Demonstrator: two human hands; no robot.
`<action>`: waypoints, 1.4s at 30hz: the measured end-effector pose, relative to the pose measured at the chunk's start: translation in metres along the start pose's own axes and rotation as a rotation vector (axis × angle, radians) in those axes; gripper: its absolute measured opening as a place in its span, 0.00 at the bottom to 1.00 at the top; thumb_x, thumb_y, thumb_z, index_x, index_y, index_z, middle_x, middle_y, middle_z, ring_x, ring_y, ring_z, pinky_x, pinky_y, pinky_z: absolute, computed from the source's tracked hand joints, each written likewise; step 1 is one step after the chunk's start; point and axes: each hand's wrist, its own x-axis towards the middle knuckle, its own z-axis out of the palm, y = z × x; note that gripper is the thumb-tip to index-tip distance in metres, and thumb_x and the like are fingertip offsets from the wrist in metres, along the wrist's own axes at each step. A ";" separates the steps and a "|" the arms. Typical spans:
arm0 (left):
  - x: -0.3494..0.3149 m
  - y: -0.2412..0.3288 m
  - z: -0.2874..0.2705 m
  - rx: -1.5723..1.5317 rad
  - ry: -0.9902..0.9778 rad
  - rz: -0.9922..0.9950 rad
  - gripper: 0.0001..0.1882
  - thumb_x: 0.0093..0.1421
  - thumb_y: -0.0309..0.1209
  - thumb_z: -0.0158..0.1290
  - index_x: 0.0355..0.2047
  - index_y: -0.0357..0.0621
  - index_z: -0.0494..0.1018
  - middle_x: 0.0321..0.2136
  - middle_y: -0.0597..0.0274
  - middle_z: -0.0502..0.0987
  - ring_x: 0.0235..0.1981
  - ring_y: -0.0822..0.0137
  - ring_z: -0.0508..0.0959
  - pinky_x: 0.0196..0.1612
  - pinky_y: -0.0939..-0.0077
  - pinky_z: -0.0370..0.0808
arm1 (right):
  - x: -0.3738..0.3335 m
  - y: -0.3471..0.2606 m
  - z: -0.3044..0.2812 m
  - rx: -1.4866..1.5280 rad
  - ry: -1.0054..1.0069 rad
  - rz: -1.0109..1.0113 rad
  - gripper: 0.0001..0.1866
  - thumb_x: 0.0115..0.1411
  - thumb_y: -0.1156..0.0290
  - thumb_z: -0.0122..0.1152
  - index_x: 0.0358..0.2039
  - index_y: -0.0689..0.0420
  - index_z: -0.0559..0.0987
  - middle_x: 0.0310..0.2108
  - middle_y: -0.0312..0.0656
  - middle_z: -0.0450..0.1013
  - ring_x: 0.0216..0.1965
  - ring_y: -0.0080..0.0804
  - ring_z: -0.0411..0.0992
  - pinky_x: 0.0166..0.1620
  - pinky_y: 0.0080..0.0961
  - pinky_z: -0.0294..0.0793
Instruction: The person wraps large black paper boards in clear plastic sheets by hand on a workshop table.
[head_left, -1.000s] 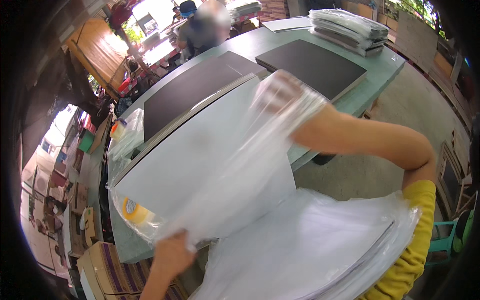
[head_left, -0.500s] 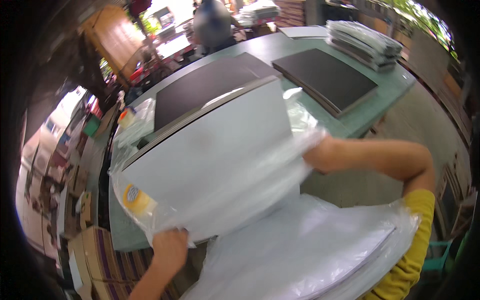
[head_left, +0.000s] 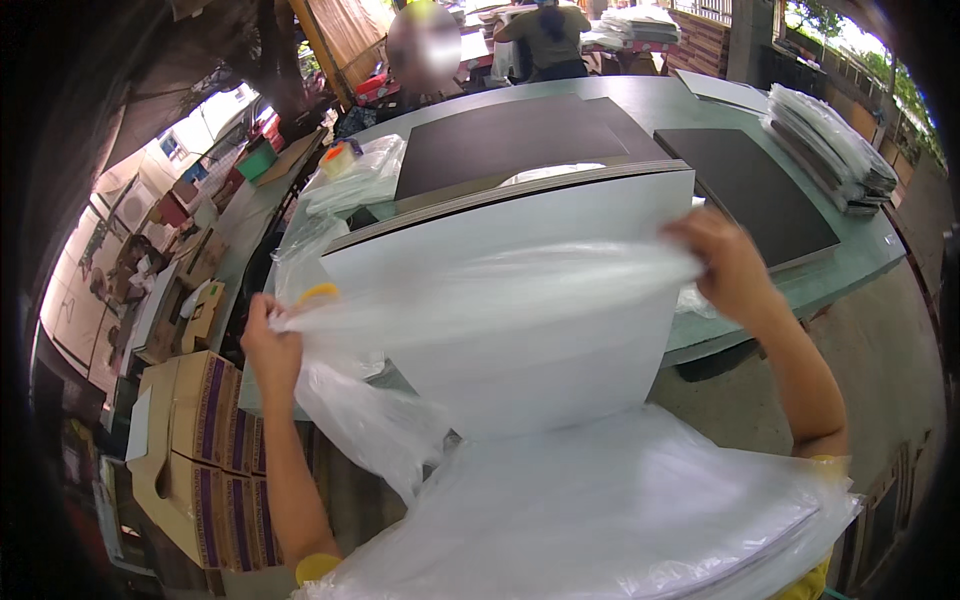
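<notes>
Clear plastic film (head_left: 500, 285) is stretched between my two hands, across the white face of a stack of boards (head_left: 530, 375) that stands tilted on edge. My left hand (head_left: 272, 345) pinches the film's left end, and a loose fold of it hangs below. At the other end, my right hand (head_left: 728, 262) grips the film beside the boards' upper right corner; motion blurs it slightly. Behind the film near my left hand, part of a yellow tape roll (head_left: 320, 291) shows. A large plastic-covered white bundle (head_left: 600, 500) lies closest to me, below the boards.
The green table (head_left: 855, 285) holds dark boards (head_left: 500, 140), another dark stack (head_left: 750, 185) and plastic-wrapped packs (head_left: 835, 150) at the right. More film (head_left: 365, 180) with a tape roll lies at the left. Cardboard boxes (head_left: 200, 450) stand lower left. People (head_left: 550, 40) are behind the table.
Both hands have risen, drawing the film up the boards' white face. The film is now pulled taut into a band. The whole view has shifted, so the table sits further right.
</notes>
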 end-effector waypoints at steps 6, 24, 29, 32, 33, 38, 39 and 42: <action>0.013 0.083 0.004 -0.225 -0.234 0.266 0.40 0.33 0.08 0.36 0.50 0.51 0.62 0.42 0.56 0.63 0.37 0.59 0.68 0.43 0.75 0.65 | 0.023 0.036 -0.009 0.104 0.228 0.003 0.34 0.34 0.95 0.41 0.44 0.55 0.68 0.46 0.44 0.62 0.43 0.41 0.65 0.43 0.28 0.69; -0.106 -0.122 0.013 -0.862 -0.326 -0.130 0.12 0.45 0.29 0.51 0.32 0.39 0.68 0.25 0.65 0.68 0.26 0.71 0.68 0.31 0.80 0.65 | -0.082 0.059 -0.015 1.610 -0.246 0.248 0.20 0.40 0.74 0.61 0.36 0.65 0.70 0.29 0.40 0.70 0.26 0.21 0.68 0.26 0.16 0.66; -0.224 -0.146 0.115 -0.276 -0.963 -0.348 0.11 0.45 0.29 0.51 0.30 0.39 0.68 0.24 0.64 0.69 0.26 0.70 0.68 0.30 0.79 0.66 | -0.172 0.086 0.143 1.495 -0.400 1.089 0.12 0.42 0.78 0.51 0.31 0.62 0.71 0.25 0.39 0.70 0.24 0.27 0.67 0.27 0.23 0.67; -0.265 -0.136 0.165 -0.067 -1.176 -0.210 0.10 0.45 0.29 0.51 0.29 0.38 0.68 0.24 0.63 0.69 0.25 0.70 0.69 0.30 0.78 0.66 | -0.209 0.090 0.198 1.243 -0.545 1.092 0.11 0.43 0.77 0.50 0.31 0.62 0.72 0.25 0.40 0.70 0.25 0.28 0.68 0.28 0.23 0.67; -0.275 -0.131 0.179 -0.008 -1.233 -0.164 0.10 0.45 0.29 0.51 0.29 0.38 0.68 0.23 0.63 0.70 0.25 0.69 0.69 0.30 0.77 0.66 | -0.218 0.095 0.214 1.127 -0.613 1.063 0.11 0.44 0.76 0.50 0.31 0.62 0.72 0.25 0.40 0.70 0.25 0.28 0.68 0.28 0.24 0.67; -0.300 -0.109 0.225 0.165 -1.455 0.032 0.09 0.44 0.29 0.51 0.27 0.38 0.68 0.22 0.62 0.71 0.24 0.69 0.70 0.29 0.76 0.67 | -0.258 0.127 0.269 0.372 -0.921 0.721 0.10 0.45 0.74 0.50 0.30 0.63 0.72 0.26 0.41 0.71 0.26 0.28 0.68 0.29 0.24 0.68; -0.293 -0.111 0.222 0.170 -1.443 0.044 0.09 0.44 0.29 0.51 0.27 0.38 0.68 0.22 0.62 0.71 0.24 0.68 0.70 0.29 0.75 0.68 | -0.255 0.134 0.269 0.245 -0.900 0.644 0.10 0.46 0.74 0.49 0.30 0.63 0.72 0.26 0.41 0.71 0.26 0.28 0.68 0.30 0.24 0.68; -0.217 -0.093 0.153 -0.092 -1.102 -0.150 0.09 0.44 0.29 0.50 0.26 0.37 0.69 0.21 0.61 0.72 0.23 0.68 0.70 0.29 0.74 0.68 | -0.188 0.125 0.181 0.240 -0.677 0.590 0.11 0.49 0.69 0.49 0.30 0.63 0.73 0.27 0.42 0.72 0.27 0.30 0.69 0.31 0.27 0.68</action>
